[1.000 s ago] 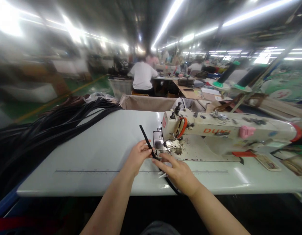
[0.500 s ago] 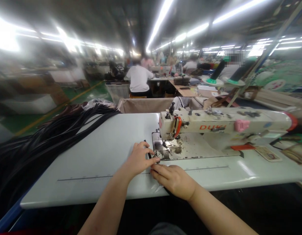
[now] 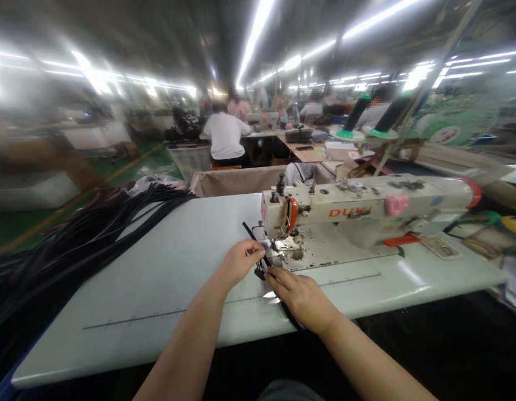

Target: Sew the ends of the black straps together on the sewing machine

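A narrow black strap (image 3: 290,316) runs from the table's front edge, under my right hand, and past my left fingers toward the sewing machine (image 3: 320,207). My left hand (image 3: 240,262) pinches it between thumb and fingers, just left of the needle area, and its far end (image 3: 247,227) sticks out beyond. Closed over the strap nearer to me is my right hand (image 3: 303,298), fingertips close to the left thumb. Two pointed silver blades (image 3: 271,297) poke out beneath my right hand; their handle is hidden. The presser foot (image 3: 275,244) stands right of the strap.
A heap of long black straps (image 3: 95,245) hangs over the left side of the white table (image 3: 166,278). Behind the machine is a fabric-lined bin (image 3: 237,181). Two thread cones (image 3: 355,118) stand at back right. A person in white (image 3: 227,136) sits farther off.
My left hand has shifted up along the strap, and more of the strap's far end shows. The silver blades have come into sight under my right hand. The view has swung slightly right.
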Available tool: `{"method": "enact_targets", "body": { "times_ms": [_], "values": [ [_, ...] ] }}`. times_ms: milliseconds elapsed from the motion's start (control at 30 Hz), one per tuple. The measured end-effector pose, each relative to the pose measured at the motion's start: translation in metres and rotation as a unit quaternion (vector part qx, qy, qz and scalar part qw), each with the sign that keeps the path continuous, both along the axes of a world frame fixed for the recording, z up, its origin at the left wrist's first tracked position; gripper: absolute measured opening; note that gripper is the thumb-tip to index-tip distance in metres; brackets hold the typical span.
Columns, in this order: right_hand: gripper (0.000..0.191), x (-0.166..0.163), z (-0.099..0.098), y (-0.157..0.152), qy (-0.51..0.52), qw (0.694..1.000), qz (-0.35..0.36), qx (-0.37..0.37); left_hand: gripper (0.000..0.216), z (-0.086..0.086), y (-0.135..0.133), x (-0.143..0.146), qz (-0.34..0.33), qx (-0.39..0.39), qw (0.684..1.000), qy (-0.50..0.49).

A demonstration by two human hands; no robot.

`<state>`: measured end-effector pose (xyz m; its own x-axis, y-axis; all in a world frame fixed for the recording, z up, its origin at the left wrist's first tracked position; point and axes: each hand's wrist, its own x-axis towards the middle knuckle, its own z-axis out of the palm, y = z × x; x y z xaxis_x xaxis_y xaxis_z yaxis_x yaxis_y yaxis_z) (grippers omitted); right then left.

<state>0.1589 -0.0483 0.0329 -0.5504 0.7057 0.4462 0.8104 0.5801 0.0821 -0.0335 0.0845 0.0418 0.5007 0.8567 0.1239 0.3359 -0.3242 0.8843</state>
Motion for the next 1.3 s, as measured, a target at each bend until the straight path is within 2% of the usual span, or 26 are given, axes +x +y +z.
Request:
{"method": "enact_targets", "body": {
  "times_ms": [133, 267, 467, 667, 767, 1033, 1300],
  "values": [
    [0.036, 0.007, -0.003, -0.001, 0.023, 0.999, -0.023, -0.002, 0.026, -0.006, 0.006, 0.011, -0.021, -0.075, 0.996, -0.053],
    [0.035, 0.01, -0.002, -0.003, 0.047, 0.998, -0.039, -0.013, 0.019, -0.012, 0.006, 0.02, 0.0, -0.061, 0.998, -0.008],
    [0.031, 0.014, -0.006, -0.003, 0.069, 0.996, -0.062, -0.012, 0.013, -0.022, -0.003, 0.025, 0.071, 0.042, 0.99, 0.114],
    [0.031, 0.014, -0.009, -0.001, 0.087, 0.994, -0.069, -0.008, 0.026, -0.029, -0.01, 0.024, 0.068, 0.22, 0.949, 0.216],
    [0.031, 0.014, -0.01, 0.0, 0.093, 0.992, -0.082, -0.015, 0.028, -0.028, -0.016, 0.023, 0.053, 0.281, 0.924, 0.252],
    [0.031, 0.011, -0.011, 0.001, 0.077, 0.991, -0.108, -0.034, 0.032, -0.024, -0.025, 0.025, 0.037, 0.339, 0.874, 0.346],
    [0.031, 0.005, -0.009, 0.003, 0.072, 0.987, -0.139, -0.044, 0.031, -0.019, -0.026, 0.025, 0.015, 0.352, 0.858, 0.373]
  ]
}}
